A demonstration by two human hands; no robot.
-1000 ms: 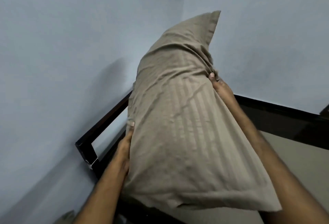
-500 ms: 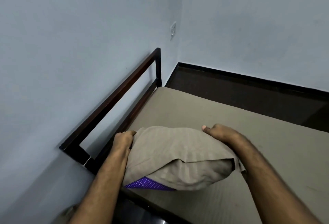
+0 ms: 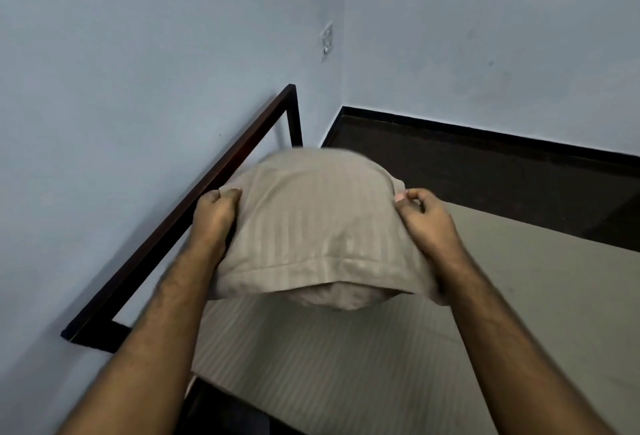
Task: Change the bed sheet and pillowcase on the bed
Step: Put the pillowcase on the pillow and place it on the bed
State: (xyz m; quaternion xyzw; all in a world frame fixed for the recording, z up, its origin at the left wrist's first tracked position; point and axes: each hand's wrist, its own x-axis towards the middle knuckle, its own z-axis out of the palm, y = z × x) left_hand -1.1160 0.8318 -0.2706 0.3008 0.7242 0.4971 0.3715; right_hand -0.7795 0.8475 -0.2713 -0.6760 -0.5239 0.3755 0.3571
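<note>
We see the pillow above the bed sheet, near the headboard rail on its left. Left hand on the pillow's left side, right hand on its right. Wall switch behind, near the corner.

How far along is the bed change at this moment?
Done: a beige striped sheet lies flat over the mattress, and the pillow wears a matching case. In hand: left hand and right hand grip its sides above the bed. Left: setting it down by the headboard.
</note>
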